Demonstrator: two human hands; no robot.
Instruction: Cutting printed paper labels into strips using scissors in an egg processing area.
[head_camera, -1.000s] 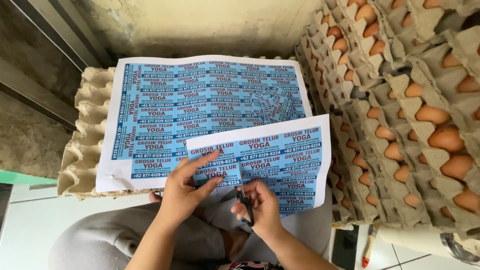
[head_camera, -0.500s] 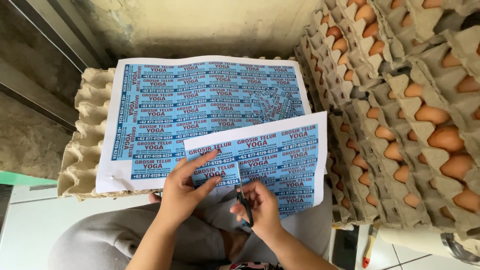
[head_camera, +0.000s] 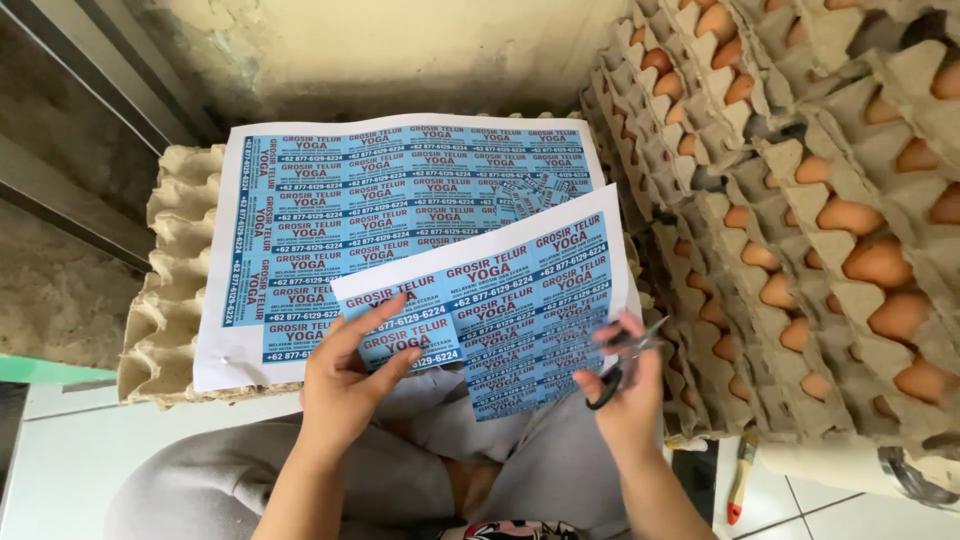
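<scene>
Nearest, over the person's grey-trousered lap (head_camera: 330, 490), the left hand (head_camera: 345, 385) pinches the near left end of a partly cut sheet of blue printed labels with a white margin (head_camera: 500, 300), thumb under and fingers spread flat on top. This sheet's long axis runs from near left up to far right, its far right corner pointing toward the egg stacks, and it slopes above the knees. At its right edge the right hand (head_camera: 630, 395) is closed round the black loops of a pair of scissors with metal blades (head_camera: 622, 360); the blades point away to the far right, slightly parted, beside the sheet's edge.

On the floor at near right lies a small red-handled tool (head_camera: 738, 480) on white tile.

Just beyond the hands, a full uncut sheet of the same blue labels (head_camera: 390, 200) lies flat on a stack of empty grey pulp egg trays (head_camera: 170, 270), its long side running left to right.

To the right, slanted stacks of pulp trays filled with brown eggs (head_camera: 830, 210) rise, with a rough concrete wall (head_camera: 400, 50) farthest off.
</scene>
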